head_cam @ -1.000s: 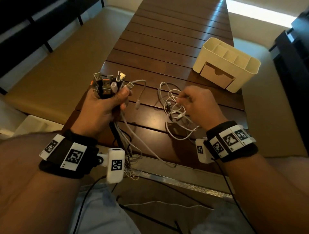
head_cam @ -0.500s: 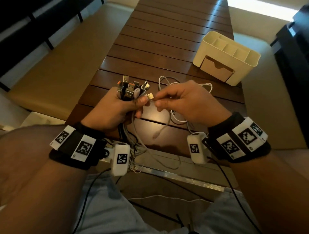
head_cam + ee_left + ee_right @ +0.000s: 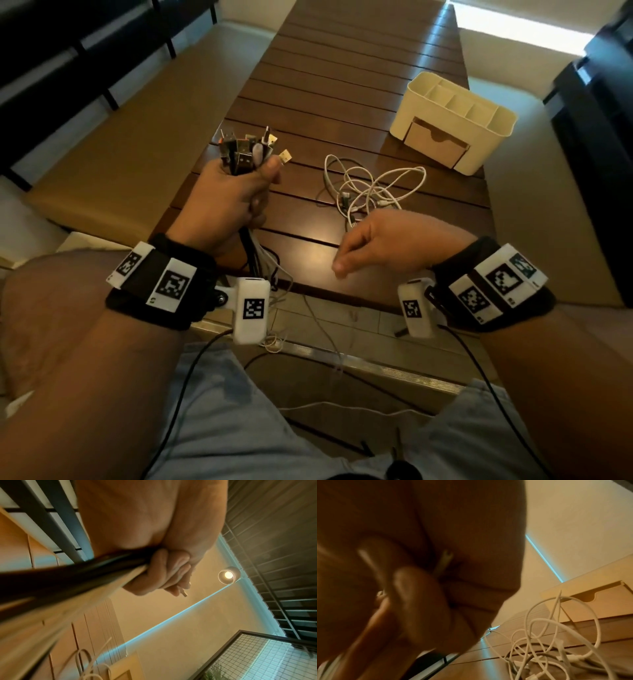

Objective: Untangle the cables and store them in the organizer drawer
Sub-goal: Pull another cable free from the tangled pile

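My left hand (image 3: 226, 198) grips a bundle of cables (image 3: 248, 150) (plugs up); my right hand (image 3: 387, 240), fingers loosely curled, hovers just near the white cable tangle (image 3: 373, 188) before the organizer (image 3: 452, 120).

No readable words, brands or numbers appear anywhere. The only signs are black-and-white square coded markers on the white blocks of the black left wristband (image 3: 161, 282) and the black right wristband (image 3: 493, 284); small characters beside them are too tiny to read.
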{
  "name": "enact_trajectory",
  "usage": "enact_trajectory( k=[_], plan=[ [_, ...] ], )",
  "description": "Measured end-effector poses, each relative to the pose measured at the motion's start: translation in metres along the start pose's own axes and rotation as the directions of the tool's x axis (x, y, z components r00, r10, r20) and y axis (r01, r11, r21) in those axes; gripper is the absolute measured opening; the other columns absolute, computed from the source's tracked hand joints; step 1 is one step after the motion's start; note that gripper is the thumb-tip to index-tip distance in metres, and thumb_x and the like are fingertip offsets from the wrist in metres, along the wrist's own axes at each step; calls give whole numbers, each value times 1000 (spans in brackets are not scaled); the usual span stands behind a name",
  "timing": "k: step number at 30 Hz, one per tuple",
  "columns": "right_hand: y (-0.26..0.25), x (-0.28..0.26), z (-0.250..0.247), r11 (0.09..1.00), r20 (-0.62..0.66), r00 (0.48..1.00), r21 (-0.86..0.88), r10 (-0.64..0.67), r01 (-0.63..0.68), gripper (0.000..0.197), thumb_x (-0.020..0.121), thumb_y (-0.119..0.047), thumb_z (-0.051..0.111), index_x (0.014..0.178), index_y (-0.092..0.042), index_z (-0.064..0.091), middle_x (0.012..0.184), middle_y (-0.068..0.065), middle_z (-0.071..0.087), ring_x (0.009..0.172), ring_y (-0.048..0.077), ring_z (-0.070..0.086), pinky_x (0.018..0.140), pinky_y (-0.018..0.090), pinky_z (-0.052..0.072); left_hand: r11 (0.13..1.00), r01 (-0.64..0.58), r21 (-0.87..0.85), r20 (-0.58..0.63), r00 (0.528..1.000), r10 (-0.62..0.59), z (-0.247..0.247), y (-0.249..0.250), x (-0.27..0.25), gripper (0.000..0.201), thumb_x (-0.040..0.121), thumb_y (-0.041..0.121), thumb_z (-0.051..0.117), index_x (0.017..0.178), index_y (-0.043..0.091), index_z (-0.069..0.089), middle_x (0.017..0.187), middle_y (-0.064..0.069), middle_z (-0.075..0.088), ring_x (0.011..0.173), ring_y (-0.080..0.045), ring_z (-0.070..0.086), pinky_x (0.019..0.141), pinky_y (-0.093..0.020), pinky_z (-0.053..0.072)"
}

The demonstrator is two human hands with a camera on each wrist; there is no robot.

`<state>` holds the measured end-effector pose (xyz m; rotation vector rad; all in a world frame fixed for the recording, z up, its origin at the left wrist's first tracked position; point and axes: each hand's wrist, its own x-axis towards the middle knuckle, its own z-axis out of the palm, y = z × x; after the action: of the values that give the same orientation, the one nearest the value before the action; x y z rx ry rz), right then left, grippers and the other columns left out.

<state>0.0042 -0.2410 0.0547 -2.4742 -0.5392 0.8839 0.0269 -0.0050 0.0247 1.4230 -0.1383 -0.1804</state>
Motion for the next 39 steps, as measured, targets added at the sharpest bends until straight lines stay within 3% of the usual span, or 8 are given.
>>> enact_trajectory(
  k=[3,8,11,19,25,30,35,39],
  plan=[
    [-1,3,-2,991,-249,966,96,-67,94,16,90,-41,66,98,-30,74,94,-16,73,91,0,66,91,28,50,997,-19,-71,10,1000,20,13,-1,-3,25,102,26,55,80,13,54,48,4,34,37,-7,30,40,-18,28],
    [-14,3,-2,854,-564,813,344,-144,390,19,96,-25,63,109,-12,69,86,0,73,66,-2,64,64,11,46,997,-69,32,98,993,65,31,-6,-6,23,100,33,55,83,19,61,52,1,44,43,-12,39,45,-26,37],
    [-11,10,-4,841,-629,761,316,-161,440,17,93,-26,67,98,-10,72,88,2,73,82,13,68,77,33,55,991,-75,111,195,979,53,38,-13,-9,28,97,41,52,86,19,65,54,-1,49,48,-15,47,53,-32,49],
    [3,20,-4,676,-645,764,564,4,473,10,96,-7,60,105,-4,65,82,10,67,44,2,52,45,11,39,995,96,40,240,965,-103,35,-31,-2,30,95,40,59,75,20,52,61,-3,26,52,-19,19,49,-31,19],
    [21,38,2,839,-536,844,470,25,274,7,94,-17,66,94,-19,73,72,-9,64,51,2,50,50,13,39,984,143,106,232,959,-165,36,-54,-2,25,97,30,61,84,9,54,60,-1,31,52,-18,26,51,-36,22],
    [55,39,-9,931,-592,773,365,228,5,23,96,-40,60,90,-22,73,82,-6,68,67,6,60,61,19,44,983,184,1,105,977,-183,29,-65,8,30,98,27,59,71,25,46,61,0,26,49,-15,21,47,-28,20],
    [90,47,-5,912,-308,858,151,410,-381,29,86,-52,69,96,-26,67,96,-7,62,86,9,58,64,25,44,978,202,-49,92,976,-197,25,-73,16,36,93,36,66,64,29,47,59,-2,23,50,-16,18,45,-23,27],
    [86,65,21,931,-378,875,-79,302,-355,20,88,-38,71,101,-23,69,105,1,61,95,17,57,80,35,53,977,205,-58,116,973,-197,25,-77,19,34,92,36,65,64,28,48,58,-1,24,49,-15,19,46,-24,28]
  ],
)
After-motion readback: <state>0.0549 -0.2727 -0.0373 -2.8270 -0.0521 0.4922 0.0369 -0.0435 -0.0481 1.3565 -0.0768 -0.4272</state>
